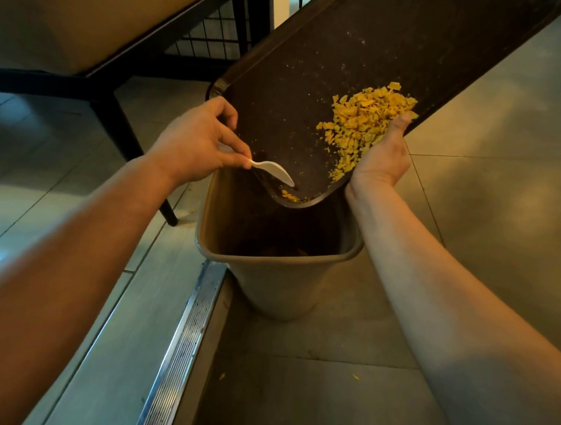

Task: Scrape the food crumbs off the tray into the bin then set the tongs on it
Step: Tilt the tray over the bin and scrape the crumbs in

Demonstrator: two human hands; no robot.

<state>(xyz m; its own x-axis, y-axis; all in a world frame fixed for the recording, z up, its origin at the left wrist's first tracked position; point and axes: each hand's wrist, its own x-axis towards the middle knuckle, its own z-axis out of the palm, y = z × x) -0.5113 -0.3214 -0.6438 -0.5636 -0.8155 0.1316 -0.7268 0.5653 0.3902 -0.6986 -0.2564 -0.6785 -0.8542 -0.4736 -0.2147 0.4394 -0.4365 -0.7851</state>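
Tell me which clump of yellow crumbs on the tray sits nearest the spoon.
The small clump at the tray's lowest corner, just below the spoon tip; the big pile lies higher, beside the right hand.

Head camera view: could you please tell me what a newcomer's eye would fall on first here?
The bright yellow crumbs heaped on the dark tray, which is tilted over the open bin on the floor, stand out most. Next comes the white spoon pinched in the left hand at the tray's lower end. The right hand holds the tray's edge beside the heap.
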